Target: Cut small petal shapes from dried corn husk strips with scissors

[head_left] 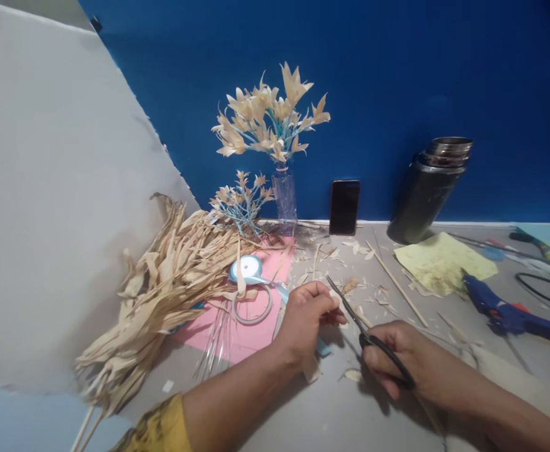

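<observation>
From the wearer's seat, a dark phone (345, 208) is propped upright between 12 and 1 o'clock, its foot on the counter (319, 417) and a deep blue wall (373, 81) behind it. At 1 o'clock is a dark flask (419, 204) with a bare metal neck. A pale wall (34, 188) rises between 10 and 11 o'clock.

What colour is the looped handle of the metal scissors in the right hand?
The looped handle is black; it shows best in the head view.
</observation>
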Demonstrator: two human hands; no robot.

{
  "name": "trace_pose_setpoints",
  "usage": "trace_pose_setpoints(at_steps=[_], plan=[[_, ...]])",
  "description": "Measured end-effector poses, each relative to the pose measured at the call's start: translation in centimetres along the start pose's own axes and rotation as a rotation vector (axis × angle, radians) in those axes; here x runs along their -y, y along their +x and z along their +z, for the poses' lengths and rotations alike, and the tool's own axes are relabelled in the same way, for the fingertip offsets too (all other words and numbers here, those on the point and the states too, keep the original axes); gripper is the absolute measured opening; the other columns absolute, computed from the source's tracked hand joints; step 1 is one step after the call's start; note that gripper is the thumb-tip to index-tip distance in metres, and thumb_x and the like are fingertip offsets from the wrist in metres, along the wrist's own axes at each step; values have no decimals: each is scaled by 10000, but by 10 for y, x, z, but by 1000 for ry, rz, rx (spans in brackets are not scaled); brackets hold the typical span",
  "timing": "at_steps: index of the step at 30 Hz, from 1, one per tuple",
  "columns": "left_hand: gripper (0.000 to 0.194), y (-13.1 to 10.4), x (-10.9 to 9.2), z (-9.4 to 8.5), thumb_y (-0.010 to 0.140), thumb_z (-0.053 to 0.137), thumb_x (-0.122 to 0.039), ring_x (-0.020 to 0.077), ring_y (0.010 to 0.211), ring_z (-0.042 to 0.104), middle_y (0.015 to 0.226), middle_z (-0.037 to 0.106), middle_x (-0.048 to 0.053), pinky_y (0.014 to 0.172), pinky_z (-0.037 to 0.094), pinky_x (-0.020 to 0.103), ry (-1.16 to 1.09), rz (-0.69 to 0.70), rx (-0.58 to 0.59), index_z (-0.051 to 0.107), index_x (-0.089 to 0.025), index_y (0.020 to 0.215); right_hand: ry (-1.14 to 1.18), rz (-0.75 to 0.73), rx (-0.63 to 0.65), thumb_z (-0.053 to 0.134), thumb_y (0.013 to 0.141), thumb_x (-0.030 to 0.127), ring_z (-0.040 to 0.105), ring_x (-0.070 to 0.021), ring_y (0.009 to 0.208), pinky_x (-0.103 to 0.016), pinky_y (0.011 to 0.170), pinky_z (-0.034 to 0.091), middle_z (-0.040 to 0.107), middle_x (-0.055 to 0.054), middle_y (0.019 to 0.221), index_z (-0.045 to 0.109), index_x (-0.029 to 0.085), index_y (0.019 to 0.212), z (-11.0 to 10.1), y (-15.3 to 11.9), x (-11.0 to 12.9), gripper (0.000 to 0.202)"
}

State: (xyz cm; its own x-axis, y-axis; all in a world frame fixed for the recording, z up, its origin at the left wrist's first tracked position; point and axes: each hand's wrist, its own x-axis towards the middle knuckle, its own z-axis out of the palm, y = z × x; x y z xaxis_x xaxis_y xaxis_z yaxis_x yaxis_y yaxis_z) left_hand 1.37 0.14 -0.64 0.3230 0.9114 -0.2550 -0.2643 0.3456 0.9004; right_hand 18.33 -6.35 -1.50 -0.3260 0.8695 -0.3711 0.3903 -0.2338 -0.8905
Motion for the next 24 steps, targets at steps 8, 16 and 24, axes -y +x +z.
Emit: trace_pose_setpoints(at_steps=[8, 16, 24], plan=[[118, -3, -5, 1, 655, 608, -173, 132, 571, 611, 618, 652, 18, 587, 420, 232, 23, 35, 71, 502, -182, 706, -96, 39, -52, 517, 848, 497, 379, -112, 486, -242, 476, 266, 483, 17, 504, 512, 199, 559, -9, 1, 7, 415], [103, -2, -5, -2, 690, 631, -202, 110, 550, 554, 585, 597, -9, 598, 410, 233, 48, 53, 68, 543, -176, 736, -164, -36, -9, 490, 867, 547, 418, -127, 520, -254, 494, 296, 533, -12, 556, 538, 190, 593, -12, -1, 10, 453], [72, 0, -5, -5, 657, 648, -204, 94, 499, 477, 499, 527, -22, 533, 337, 221, 129, -9, 187, 585, -170, 661, 82, -89, -247, 665, 793, 462, 470, -127, 562, -238, 525, 367, 579, 15, 642, 607, 182, 767, -14, -1, 13, 287]])
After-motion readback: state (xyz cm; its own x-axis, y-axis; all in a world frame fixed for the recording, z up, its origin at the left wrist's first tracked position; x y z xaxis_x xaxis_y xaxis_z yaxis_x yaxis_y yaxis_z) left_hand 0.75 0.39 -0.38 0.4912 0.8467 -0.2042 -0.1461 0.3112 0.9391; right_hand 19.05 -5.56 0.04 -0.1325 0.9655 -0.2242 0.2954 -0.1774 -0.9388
